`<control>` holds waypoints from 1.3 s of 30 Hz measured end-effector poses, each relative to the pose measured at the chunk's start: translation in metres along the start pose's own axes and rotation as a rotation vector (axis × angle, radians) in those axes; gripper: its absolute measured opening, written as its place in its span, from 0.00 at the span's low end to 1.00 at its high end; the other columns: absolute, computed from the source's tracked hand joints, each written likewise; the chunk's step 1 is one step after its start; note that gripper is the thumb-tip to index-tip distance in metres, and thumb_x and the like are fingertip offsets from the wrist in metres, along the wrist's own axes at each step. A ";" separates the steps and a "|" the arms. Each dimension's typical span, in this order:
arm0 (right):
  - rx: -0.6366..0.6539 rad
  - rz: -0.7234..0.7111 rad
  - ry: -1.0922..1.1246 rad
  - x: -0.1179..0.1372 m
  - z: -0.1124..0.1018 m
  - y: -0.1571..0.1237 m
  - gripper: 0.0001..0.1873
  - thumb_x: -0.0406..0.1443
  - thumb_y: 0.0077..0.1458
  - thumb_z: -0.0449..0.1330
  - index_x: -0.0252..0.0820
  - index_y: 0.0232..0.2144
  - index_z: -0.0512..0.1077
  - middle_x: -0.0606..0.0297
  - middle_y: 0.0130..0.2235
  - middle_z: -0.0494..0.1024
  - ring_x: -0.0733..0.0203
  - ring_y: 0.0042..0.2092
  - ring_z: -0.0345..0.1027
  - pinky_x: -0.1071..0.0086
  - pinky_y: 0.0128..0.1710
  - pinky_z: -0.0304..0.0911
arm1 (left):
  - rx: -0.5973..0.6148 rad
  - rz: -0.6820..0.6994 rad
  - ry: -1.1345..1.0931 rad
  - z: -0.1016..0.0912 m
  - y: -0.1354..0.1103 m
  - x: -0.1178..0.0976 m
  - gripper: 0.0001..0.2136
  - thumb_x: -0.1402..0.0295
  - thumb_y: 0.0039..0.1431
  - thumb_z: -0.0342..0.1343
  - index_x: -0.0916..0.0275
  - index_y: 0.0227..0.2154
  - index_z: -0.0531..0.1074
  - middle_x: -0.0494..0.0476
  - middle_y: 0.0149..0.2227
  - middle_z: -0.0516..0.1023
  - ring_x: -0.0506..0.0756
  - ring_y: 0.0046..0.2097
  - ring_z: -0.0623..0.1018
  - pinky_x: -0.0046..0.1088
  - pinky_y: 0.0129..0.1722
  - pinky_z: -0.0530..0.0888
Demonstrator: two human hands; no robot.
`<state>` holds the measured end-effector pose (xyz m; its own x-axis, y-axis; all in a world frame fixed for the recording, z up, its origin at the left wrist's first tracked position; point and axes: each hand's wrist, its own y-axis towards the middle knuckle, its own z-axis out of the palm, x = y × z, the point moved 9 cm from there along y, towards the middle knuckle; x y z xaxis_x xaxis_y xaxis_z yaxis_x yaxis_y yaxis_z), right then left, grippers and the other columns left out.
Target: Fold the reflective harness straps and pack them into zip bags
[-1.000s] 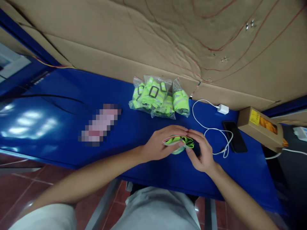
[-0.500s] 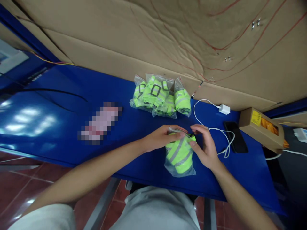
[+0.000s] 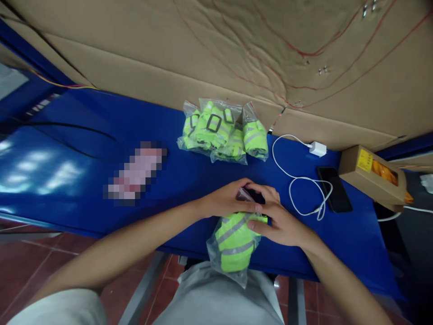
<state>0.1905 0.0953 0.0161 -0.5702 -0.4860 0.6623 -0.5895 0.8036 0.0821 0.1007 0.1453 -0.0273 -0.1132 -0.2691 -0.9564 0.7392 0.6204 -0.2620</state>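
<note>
A clear zip bag [image 3: 245, 276] holds a rolled neon-yellow reflective vest or strap [image 3: 236, 243] with grey bands. Its top lies between my two hands, and its lower end hangs toward my body over the table's front edge. My left hand [image 3: 230, 201] is closed on the bag's top, thumb laid across it. My right hand [image 3: 275, 216] is wrapped about the same top from the right, its thumb against the bag's front. The hands' fingers meet there and partly hide the opening, so I cannot tell whether the zip is sealed.
Several similar bagged yellow bundles [image 3: 216, 131] lie at the back by the cardboard wall [image 3: 152, 72]. On the blue table [image 3: 169, 180] are a pixelated pink item [image 3: 137, 174], a white charger [image 3: 318, 149] with cable, a black phone [image 3: 334, 189] and a cardboard box [image 3: 368, 176].
The bag has come closer to my body and leftward, and tilts more. My right hand has moved left and down; its fingers now meet my left hand's at the bag's top.
</note>
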 end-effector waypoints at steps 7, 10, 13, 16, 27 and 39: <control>-0.112 -0.005 0.331 -0.001 -0.005 0.003 0.32 0.42 0.64 0.65 0.50 0.67 0.63 0.55 0.65 0.70 0.50 0.67 0.64 0.51 0.67 0.63 | -0.002 -0.025 -0.161 0.002 -0.002 -0.002 0.33 0.60 0.52 0.72 0.59 0.60 0.68 0.57 0.43 0.81 0.55 0.43 0.81 0.29 0.43 0.74; -0.039 -0.013 0.326 -0.001 0.002 0.004 0.27 0.42 0.65 0.63 0.48 0.65 0.67 0.54 0.69 0.64 0.50 0.71 0.58 0.51 0.69 0.59 | 0.021 -0.017 -0.150 0.002 -0.002 -0.002 0.34 0.61 0.51 0.73 0.59 0.59 0.69 0.54 0.39 0.81 0.53 0.39 0.80 0.26 0.38 0.73; 0.025 -0.019 0.312 0.000 0.008 0.005 0.21 0.43 0.65 0.63 0.45 0.59 0.73 0.54 0.69 0.61 0.49 0.71 0.56 0.52 0.70 0.58 | 0.053 0.018 -0.108 0.005 -0.001 -0.004 0.32 0.61 0.51 0.73 0.59 0.58 0.71 0.52 0.36 0.80 0.51 0.35 0.78 0.25 0.34 0.71; 0.032 -0.033 0.281 0.002 0.010 0.007 0.17 0.42 0.65 0.63 0.45 0.54 0.76 0.54 0.66 0.64 0.50 0.70 0.58 0.52 0.69 0.60 | 0.043 0.035 -0.073 0.005 0.000 -0.004 0.30 0.61 0.52 0.72 0.60 0.57 0.72 0.53 0.38 0.81 0.51 0.37 0.79 0.25 0.36 0.72; -0.367 0.060 0.107 -0.009 -0.043 -0.005 0.15 0.37 0.64 0.64 0.46 0.53 0.74 0.56 0.54 0.75 0.54 0.56 0.73 0.61 0.57 0.71 | -0.076 -0.126 -0.523 -0.013 0.003 0.010 0.26 0.58 0.48 0.75 0.62 0.50 0.80 0.61 0.44 0.85 0.57 0.43 0.83 0.30 0.44 0.76; -0.106 0.048 0.233 -0.022 -0.021 0.005 0.07 0.40 0.64 0.65 0.43 0.40 0.78 0.61 0.43 0.68 0.61 0.47 0.68 0.67 0.50 0.67 | -0.153 -0.080 -0.326 -0.009 0.001 0.012 0.20 0.50 0.61 0.63 0.63 0.43 0.83 0.58 0.39 0.85 0.53 0.38 0.81 0.27 0.42 0.74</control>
<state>0.2122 0.1171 0.0172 -0.4414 -0.3641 0.8201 -0.4950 0.8611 0.1158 0.0935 0.1493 -0.0403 0.0693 -0.5267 -0.8472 0.6260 0.6842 -0.3742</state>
